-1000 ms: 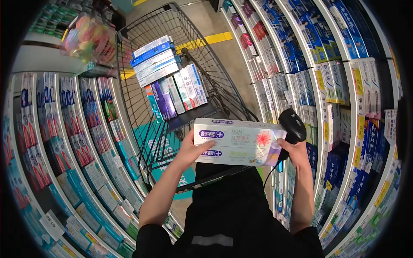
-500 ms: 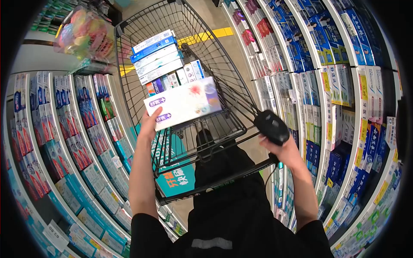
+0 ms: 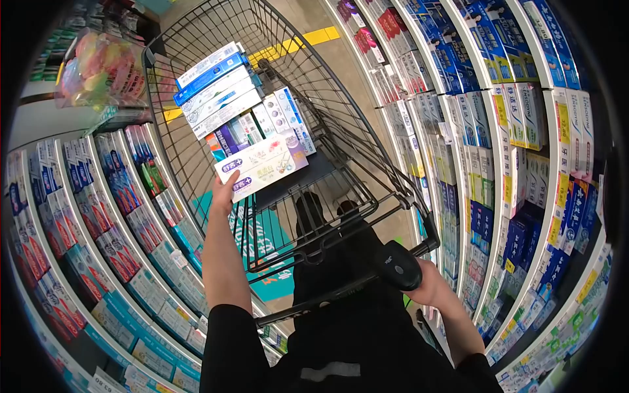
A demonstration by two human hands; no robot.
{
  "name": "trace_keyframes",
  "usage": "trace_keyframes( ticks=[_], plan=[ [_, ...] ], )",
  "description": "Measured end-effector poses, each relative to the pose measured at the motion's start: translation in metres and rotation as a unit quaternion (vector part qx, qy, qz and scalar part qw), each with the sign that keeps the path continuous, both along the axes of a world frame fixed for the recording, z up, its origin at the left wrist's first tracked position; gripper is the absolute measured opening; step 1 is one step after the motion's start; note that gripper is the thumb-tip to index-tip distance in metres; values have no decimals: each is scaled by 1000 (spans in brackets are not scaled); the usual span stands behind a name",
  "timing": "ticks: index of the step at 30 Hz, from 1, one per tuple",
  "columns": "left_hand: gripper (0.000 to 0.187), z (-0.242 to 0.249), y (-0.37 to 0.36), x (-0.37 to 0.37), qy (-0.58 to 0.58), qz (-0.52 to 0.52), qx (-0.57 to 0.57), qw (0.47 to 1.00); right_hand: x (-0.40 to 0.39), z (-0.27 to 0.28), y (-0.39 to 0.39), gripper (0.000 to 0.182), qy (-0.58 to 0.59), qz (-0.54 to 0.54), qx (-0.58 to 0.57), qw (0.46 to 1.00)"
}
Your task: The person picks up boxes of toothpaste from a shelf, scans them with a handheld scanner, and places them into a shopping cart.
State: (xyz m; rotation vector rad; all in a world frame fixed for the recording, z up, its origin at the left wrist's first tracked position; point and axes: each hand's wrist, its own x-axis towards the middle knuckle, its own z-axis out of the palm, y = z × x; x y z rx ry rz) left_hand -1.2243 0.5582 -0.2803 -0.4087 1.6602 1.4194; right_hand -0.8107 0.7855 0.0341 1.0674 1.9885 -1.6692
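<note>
My left hand (image 3: pixel 225 191) grips the left end of white toothpaste boxes (image 3: pixel 265 171), a pair lying edge to edge with purple logos and a lilac right end. They are held over the near part of the shopping cart (image 3: pixel 367 98). Beyond them in the basket lie white and blue boxes (image 3: pixel 219 85), with smaller upright cartons (image 3: pixel 282 111) beside them. My right hand (image 3: pixel 429 285) is closed around a black barcode scanner (image 3: pixel 398 265), whose rounded head overlaps the cart's handle bar (image 3: pixel 327 302) in this view.
Shelves packed with boxed toothpaste (image 3: pixel 517 118) line the right side. Toothbrush and toothpaste racks (image 3: pixel 118 229) stand close on the left. A bag of colourful round items (image 3: pixel 101 65) hangs at upper left. Yellow floor tape (image 3: pixel 321 36) crosses beyond the cart.
The scanner has come down and left toward the handle bar. The boxes in my left hand have been tilted, their printed faces now clearer. The cart has shifted left in view.
</note>
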Motion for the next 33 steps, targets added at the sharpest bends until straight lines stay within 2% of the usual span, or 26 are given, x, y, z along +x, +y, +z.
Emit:
trace_keyframes(
  ticks=[2,4,7,8,11,17,19,20,23,24,25,26,27,29,33],
  plan=[
    [49,-15,-6,-3,4,1,-9,1000,6,-10,-3,48,21,1,2,1000],
    [53,-26,-6,-3,33,-2,-46,998,1,-9,-2,40,40,-4,18,999],
    [51,-32,-2,0,132,-128,-125,975,0,-9,-2,35,42,-13,30,999],
    [52,-34,2,7,172,-96,-149,969,0,-9,-2,35,39,-16,33,999],
    [49,-49,4,12,192,-96,-117,970,-1,-5,3,47,-5,15,12,1000],
    [65,-62,3,14,187,-68,-140,970,-8,0,3,48,-13,7,3,1000],
    [70,-45,14,20,183,-49,-176,966,-5,-2,2,47,-1,7,1,1000],
    [76,-63,7,18,184,-21,-167,968,-5,-3,3,47,6,8,2,1000],
    [78,-78,-7,20,227,-60,-200,951,-7,-1,3,46,4,-30,-20,999],
    [79,-81,-11,23,211,-29,-172,962,-7,-3,0,41,19,-40,1,999],
    [80,-42,6,33,224,-39,-218,949,-5,-7,-3,37,35,-49,22,998],
    [81,-71,-8,36,245,-45,-209,945,-3,-11,-7,32,53,-57,41,996],
    [81,-99,-23,37,266,-50,-203,941,0,-14,-8,36,38,-42,27,998],
    [80,-82,-13,48,180,-21,-198,963,8,-16,-4,44,7,-4,5,1000],
    [76,-62,-3,51,175,36,-171,969,10,-17,-7,39,-16,-49,-9,999]
  ],
)
